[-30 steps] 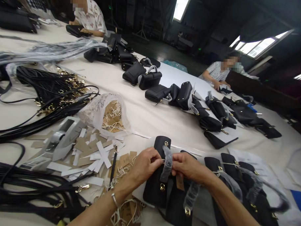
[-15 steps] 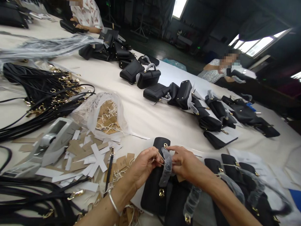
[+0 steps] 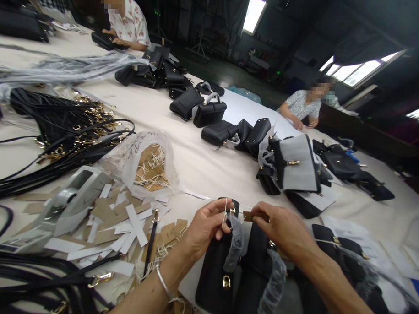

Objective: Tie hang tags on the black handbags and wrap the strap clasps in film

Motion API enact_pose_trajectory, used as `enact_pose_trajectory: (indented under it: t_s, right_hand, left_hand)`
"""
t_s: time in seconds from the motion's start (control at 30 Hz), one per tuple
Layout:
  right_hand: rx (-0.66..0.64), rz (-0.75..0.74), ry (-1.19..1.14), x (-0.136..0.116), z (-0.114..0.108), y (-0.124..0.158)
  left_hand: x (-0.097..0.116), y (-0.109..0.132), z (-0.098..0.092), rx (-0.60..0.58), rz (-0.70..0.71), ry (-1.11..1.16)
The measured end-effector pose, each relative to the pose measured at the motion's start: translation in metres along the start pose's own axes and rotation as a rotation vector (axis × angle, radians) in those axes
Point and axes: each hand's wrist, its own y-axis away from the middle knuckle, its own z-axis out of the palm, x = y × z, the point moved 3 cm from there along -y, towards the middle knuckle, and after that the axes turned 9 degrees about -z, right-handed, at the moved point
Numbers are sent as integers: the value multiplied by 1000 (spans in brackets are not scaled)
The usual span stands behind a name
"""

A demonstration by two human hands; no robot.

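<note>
A small black handbag (image 3: 214, 274) lies in front of me, its handle wrapped in grey foam (image 3: 234, 242). My left hand (image 3: 203, 228) pinches a white string (image 3: 225, 210) at the bag's top clasp. My right hand (image 3: 284, 230) pinches a brown paper tag (image 3: 249, 216) tied to that string. More black bags (image 3: 343, 262) with wrapped handles lie under and beside my right forearm.
Loose brown and white tags (image 3: 125, 216), a plastic bag of tags (image 3: 149, 166), a grey tape dispenser (image 3: 65, 202) and black straps (image 3: 59, 133) fill the left. A row of black handbags (image 3: 211, 113) crosses the white table. Two other people sit at the far side.
My hands have drawn apart, pulling the string and tag up from the clasp. A bag with a grey cover has appeared upright in the middle row.
</note>
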Motion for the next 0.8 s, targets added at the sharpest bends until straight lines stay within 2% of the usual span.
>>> enact_pose_trajectory:
  t_s: [0.1,0.2,0.3,0.37,0.43,0.57,0.7,0.73,0.8]
  right_hand:
    - [36,-15,-185,-12,-10,-7]
    - [16,-94,-312,-26,-7,-17]
    - [47,-183,-231,-37,6,-26]
    - [109,-180,-237,-40,15,-28]
    - [183,-121,-344,-42,22,-28]
    - [233,-18,-624,-42,28,-22]
    - [283,80,-779,-30,29,-16]
    - [258,90,-766,-25,31,-15]
    - [108,36,-644,-16,37,-17]
  left_hand:
    - [2,4,5,-58,29,-159]
    - [7,6,11,-79,58,-295]
    - [18,7,13,58,187,-551]
    - [26,6,13,152,281,-726]
    - [30,4,15,157,331,-823]
    - [28,-2,16,99,335,-752]
    - [22,-6,5,115,245,-621]
    - [20,-8,1,113,224,-562]
    - [18,-13,-11,137,224,-408]
